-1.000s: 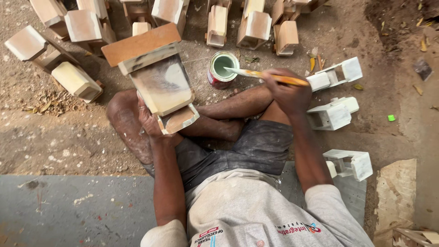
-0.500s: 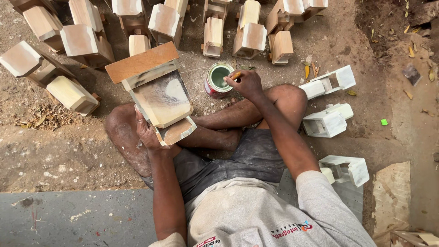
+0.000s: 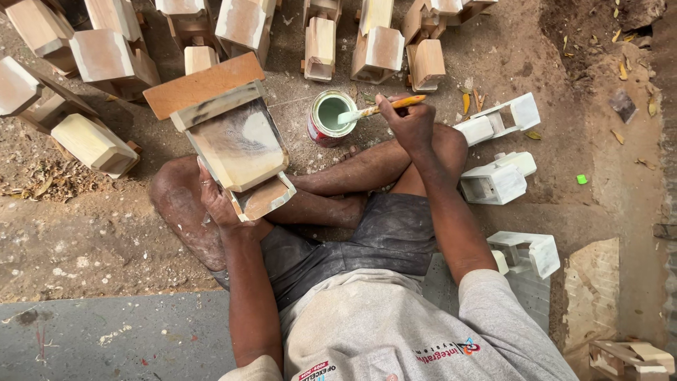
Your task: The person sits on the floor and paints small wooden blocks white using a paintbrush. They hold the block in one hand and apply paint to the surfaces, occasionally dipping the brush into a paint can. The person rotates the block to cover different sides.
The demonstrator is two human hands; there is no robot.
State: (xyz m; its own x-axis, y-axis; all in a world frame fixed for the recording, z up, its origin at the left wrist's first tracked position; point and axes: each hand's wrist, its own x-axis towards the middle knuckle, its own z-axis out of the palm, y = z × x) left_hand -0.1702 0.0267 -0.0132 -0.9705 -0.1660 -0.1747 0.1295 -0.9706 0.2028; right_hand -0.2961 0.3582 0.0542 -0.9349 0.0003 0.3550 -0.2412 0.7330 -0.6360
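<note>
Lifted from the paint can (image 3: 330,116), right hand (image 3: 412,125) grips brush (image 3: 377,109) over dirt floor (image 3: 106,240); left hand (image 3: 222,204) holds wooden piece (image 3: 236,144).

Outdoor woodworking and painting yard, work done on bare dirt ground (image 3: 106,240) with a concrete slab (image 3: 106,339) at the near edge. Rows of unpainted wooden pieces (image 3: 317,42) stand beyond the fingers, white-painted pieces (image 3: 497,180) lie to their right. Open paint can (image 3: 330,116) sits on the ground. Wood chips and dry leaves (image 3: 35,183) scattered about.
</note>
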